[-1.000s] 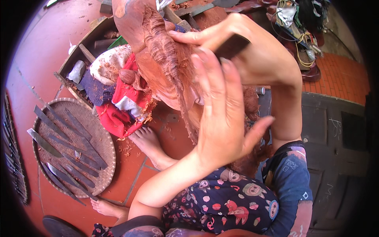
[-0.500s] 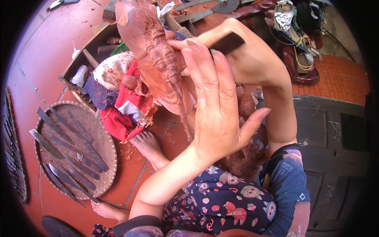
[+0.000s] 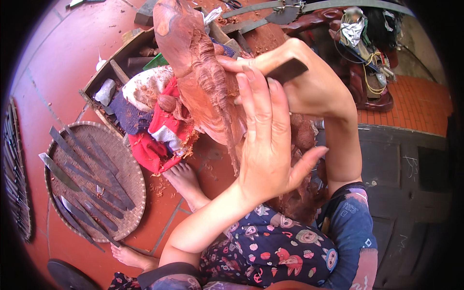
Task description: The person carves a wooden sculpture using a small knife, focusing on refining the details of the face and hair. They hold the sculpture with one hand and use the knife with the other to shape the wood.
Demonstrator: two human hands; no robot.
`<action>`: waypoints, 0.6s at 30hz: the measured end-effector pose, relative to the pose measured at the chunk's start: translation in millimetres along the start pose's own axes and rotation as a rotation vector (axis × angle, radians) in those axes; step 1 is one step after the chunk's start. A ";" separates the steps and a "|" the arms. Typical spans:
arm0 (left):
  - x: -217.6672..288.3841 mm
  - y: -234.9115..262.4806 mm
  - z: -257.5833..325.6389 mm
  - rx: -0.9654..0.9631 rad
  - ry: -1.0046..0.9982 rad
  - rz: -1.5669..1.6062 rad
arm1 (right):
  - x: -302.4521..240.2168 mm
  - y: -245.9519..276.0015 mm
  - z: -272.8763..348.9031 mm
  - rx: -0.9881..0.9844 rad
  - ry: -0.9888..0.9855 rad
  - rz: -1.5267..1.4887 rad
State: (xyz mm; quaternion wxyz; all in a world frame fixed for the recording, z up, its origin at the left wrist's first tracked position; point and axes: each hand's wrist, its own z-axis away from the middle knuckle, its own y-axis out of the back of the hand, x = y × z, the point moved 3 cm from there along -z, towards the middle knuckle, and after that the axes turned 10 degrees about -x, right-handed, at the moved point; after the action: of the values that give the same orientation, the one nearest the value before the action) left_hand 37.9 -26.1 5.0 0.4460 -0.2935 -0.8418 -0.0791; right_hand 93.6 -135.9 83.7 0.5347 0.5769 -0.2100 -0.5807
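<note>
A reddish-brown wood carving [image 3: 186, 53] with a ridged, rippled band rises in front of me, leaning over my lap. My right hand [image 3: 276, 55] bends over it from the right, closed on a flat dark steel carving blade [image 3: 288, 70] whose blunt end sticks out past the hand. Its index finger lies along the wood; the working tip is hidden. My left hand [image 3: 263, 150] is held upright before the carving, fingers stretched and thumb spread. Its fingertips overlap my right hand; whether they press the tool, I cannot tell.
A round woven tray [image 3: 137, 212] with several flat blades lies at left, beside another tray of tools [image 3: 17, 193]. A wooden box [image 3: 96, 75] holds cloths and odds and ends. Red cloth [image 3: 145, 154] with shavings lies near my foot. A dark panel [image 3: 401, 193] stands at right.
Both hands and the carving blade have slid slightly down toward me along the carving. The whole view has shifted a little. My grip looks the same.
</note>
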 end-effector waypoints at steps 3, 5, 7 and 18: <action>-3.7 1.6 -7.7 0.026 -0.034 -0.017 | 2.4 3.1 -3.8 -0.002 -0.153 -0.019; -0.8 1.5 -2.6 0.015 -0.029 -0.002 | -0.4 -3.5 1.9 0.074 -0.037 -0.019; 3.1 0.5 4.4 -0.004 -0.011 0.038 | -2.4 -5.7 7.6 0.071 -0.016 -0.065; -1.1 6.0 -2.8 0.016 -0.015 0.016 | -6.5 -0.2 2.8 0.003 -0.125 -0.112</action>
State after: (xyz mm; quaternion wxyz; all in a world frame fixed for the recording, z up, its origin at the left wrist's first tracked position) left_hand 43.8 -22.7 5.0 0.4429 -0.2973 -0.8433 -0.0665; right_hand 89.5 -131.2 87.2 0.4862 0.5512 -0.2112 -0.6443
